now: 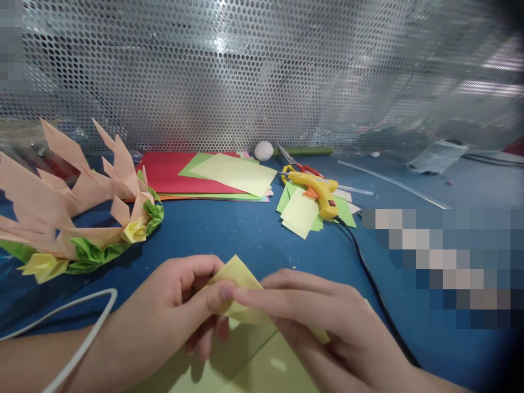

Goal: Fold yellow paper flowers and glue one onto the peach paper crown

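Note:
A small piece of yellow paper (pixel 241 278) is held up between my two hands, one corner pointing away from me. My left hand (pixel 176 305) pinches its left side, with the thumb on top. From the right, my right hand (pixel 315 311) grips the same paper, its fingertip meeting my left thumb. The underside of the paper and some fingers are hidden. Beneath my hands lie larger pale yellow sheets (pixel 266 360) on the blue table. To the left stands a folded paper crown (pixel 94 191) with peach points, green leaves and yellow flowers.
A yellow glue gun (pixel 317 188) lies on small green and yellow paper squares (pixel 301 213), its black cord (pixel 368 273) running toward me. Red-handled scissors (pixel 292 158) and a white ball (pixel 263 150) are behind. Stacked coloured sheets (pixel 196 177) lie before a perforated metal screen (pixel 229 76). A white cable (pixel 96 311) crosses my left forearm.

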`<state>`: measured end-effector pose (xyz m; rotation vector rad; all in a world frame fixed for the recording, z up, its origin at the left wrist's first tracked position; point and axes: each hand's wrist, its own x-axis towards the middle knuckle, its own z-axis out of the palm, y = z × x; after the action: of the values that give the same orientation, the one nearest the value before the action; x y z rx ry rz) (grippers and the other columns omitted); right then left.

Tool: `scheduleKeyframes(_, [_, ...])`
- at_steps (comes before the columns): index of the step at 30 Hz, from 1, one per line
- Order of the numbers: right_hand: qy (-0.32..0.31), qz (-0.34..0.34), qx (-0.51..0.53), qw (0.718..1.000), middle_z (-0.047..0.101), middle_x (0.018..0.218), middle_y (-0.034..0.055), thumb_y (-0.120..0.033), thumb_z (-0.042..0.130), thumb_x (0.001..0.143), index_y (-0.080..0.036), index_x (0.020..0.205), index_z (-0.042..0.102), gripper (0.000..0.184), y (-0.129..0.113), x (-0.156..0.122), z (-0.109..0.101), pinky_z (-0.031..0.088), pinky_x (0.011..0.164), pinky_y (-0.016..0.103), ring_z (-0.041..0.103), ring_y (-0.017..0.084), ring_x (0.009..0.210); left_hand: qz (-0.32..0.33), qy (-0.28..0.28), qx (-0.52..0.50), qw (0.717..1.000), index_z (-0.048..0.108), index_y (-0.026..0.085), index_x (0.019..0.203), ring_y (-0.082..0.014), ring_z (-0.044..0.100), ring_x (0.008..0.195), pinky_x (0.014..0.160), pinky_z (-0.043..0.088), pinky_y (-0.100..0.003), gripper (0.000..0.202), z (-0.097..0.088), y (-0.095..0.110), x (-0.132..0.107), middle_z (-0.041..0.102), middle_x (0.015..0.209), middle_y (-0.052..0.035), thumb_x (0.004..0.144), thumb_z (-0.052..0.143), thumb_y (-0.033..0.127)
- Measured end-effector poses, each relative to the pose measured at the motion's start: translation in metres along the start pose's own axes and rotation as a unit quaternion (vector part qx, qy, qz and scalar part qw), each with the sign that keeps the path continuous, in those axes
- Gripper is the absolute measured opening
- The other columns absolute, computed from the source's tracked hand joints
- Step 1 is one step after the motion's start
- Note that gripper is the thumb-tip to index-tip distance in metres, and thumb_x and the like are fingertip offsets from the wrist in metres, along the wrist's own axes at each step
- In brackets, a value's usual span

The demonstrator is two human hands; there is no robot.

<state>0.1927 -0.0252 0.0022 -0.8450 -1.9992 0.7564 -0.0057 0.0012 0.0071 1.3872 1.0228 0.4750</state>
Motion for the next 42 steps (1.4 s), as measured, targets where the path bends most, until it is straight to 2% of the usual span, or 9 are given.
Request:
scheduleKeyframes(4, [0.027, -0.024, -0.005, 0.999, 0.077, 0.092, 0.0014, 0.001, 0.042, 0.077, -0.029, 0.114, 0.068, 0.054, -0.003, 0.000, -0.004, 0.060, 0.073, 0.023, 0.073, 0.015, 0.079, 0.000, 0.009, 0.022, 1.000, 0.051, 0.019, 0.067, -0.0060, 0.042, 0.042, 0.040, 0.029, -0.015, 0.029, -0.001, 0.004, 0.000, 0.052, 0.048, 0.0087, 0.088, 0.056, 0.038])
scheduleKeyframes(6, [0.013, -0.013, -0.024, 1.000, 0.078, 0.091, 0.0017, 0.003, 0.044, 0.078, -0.026, 0.112, 0.069, 0.051, -0.004, 0.001, -0.007, 0.060, 0.076, 0.022, 0.073, 0.014, 0.078, 0.001, 0.011, 0.033, 0.999, 0.049, 0.020, 0.066, -0.0062, 0.041, 0.042, 0.039, 0.028, -0.015, 0.027, -0.002, 0.005, 0.000, 0.051, 0.047, 0.0094, 0.088, 0.055, 0.033])
scheduleKeyframes(9, [0.004, -0.012, -0.044, 0.999, 0.077, 0.090, 0.0067, 0.002, 0.055, 0.081, -0.016, 0.101, 0.073, 0.032, -0.004, 0.002, -0.011, 0.058, 0.079, 0.020, 0.073, 0.014, 0.083, 0.009, 0.007, 0.045, 0.999, 0.049, 0.020, 0.065, -0.0061, 0.040, 0.042, 0.040, 0.028, -0.015, 0.025, -0.003, 0.003, 0.001, 0.051, 0.046, 0.0093, 0.087, 0.053, 0.031])
scheduleKeyframes(13, [-0.001, -0.060, -0.079, 0.995, 0.076, 0.088, 0.0093, 0.002, 0.059, 0.082, -0.010, 0.099, 0.073, 0.025, 0.002, 0.002, -0.015, 0.057, 0.078, 0.017, 0.072, 0.013, 0.083, -0.020, -0.006, 0.044, 0.999, 0.051, 0.019, 0.070, -0.0063, 0.042, 0.042, 0.041, 0.029, -0.015, 0.025, -0.005, 0.002, 0.001, 0.055, 0.047, 0.0077, 0.088, 0.051, 0.037])
scheduleKeyframes(19, [-0.022, -0.097, -0.105, 0.990, 0.074, 0.092, 0.0089, 0.005, 0.055, 0.082, -0.009, 0.102, 0.072, 0.030, 0.009, 0.001, -0.017, 0.055, 0.077, 0.013, 0.069, 0.011, 0.085, -0.035, -0.021, 0.010, 0.999, 0.052, 0.019, 0.071, -0.0054, 0.039, 0.040, 0.041, 0.028, -0.016, 0.024, -0.004, 0.004, 0.005, 0.056, 0.046, 0.0079, 0.086, 0.054, 0.037])
scheduleKeyframes(28, [-0.026, -0.119, -0.155, 0.980, 0.074, 0.090, 0.0064, -0.004, 0.059, 0.087, -0.015, 0.098, 0.073, 0.021, 0.008, 0.001, -0.019, 0.055, 0.074, 0.017, 0.068, 0.012, 0.080, 0.022, 0.021, 0.128, 0.991, 0.060, 0.020, 0.072, -0.0101, 0.054, 0.050, 0.047, 0.035, -0.019, 0.024, -0.003, 0.000, 0.001, 0.062, 0.051, 0.0053, 0.088, 0.050, 0.033])
scheduleKeyframes(33, [-0.036, -0.115, -0.187, 0.975, 0.072, 0.096, 0.0083, -0.005, 0.057, 0.087, -0.018, 0.099, 0.074, 0.024, 0.006, 0.003, -0.023, 0.056, 0.077, 0.023, 0.068, 0.015, 0.084, 0.018, 0.019, 0.114, 0.993, 0.062, 0.020, 0.074, -0.0098, 0.059, 0.049, 0.049, 0.038, -0.018, 0.022, -0.002, 0.000, 0.001, 0.061, 0.055, 0.0063, 0.088, 0.051, 0.031])
scheduleKeyframes(38, [-0.055, -0.072, -0.148, 0.985, 0.073, 0.096, 0.0064, -0.005, 0.056, 0.088, -0.019, 0.098, 0.074, 0.025, 0.007, 0.005, -0.020, 0.055, 0.078, 0.014, 0.070, 0.011, 0.086, 0.033, 0.028, 0.144, 0.989, 0.066, 0.020, 0.072, -0.0094, 0.052, 0.047, 0.047, 0.035, -0.019, 0.024, -0.002, 0.002, 0.000, 0.063, 0.051, 0.0060, 0.087, 0.050, 0.030])
scheduleKeyframes(42, [-0.074, -0.055, -0.129, 0.987, 0.076, 0.094, 0.0027, -0.002, 0.058, 0.085, -0.021, 0.101, 0.073, 0.029, 0.008, 0.004, -0.021, 0.056, 0.078, 0.014, 0.071, 0.012, 0.085, 0.035, 0.036, 0.176, 0.983, 0.066, 0.020, 0.067, -0.0107, 0.055, 0.051, 0.052, 0.039, -0.019, 0.022, -0.001, 0.004, 0.001, 0.065, 0.052, 0.0054, 0.083, 0.052, 0.024])
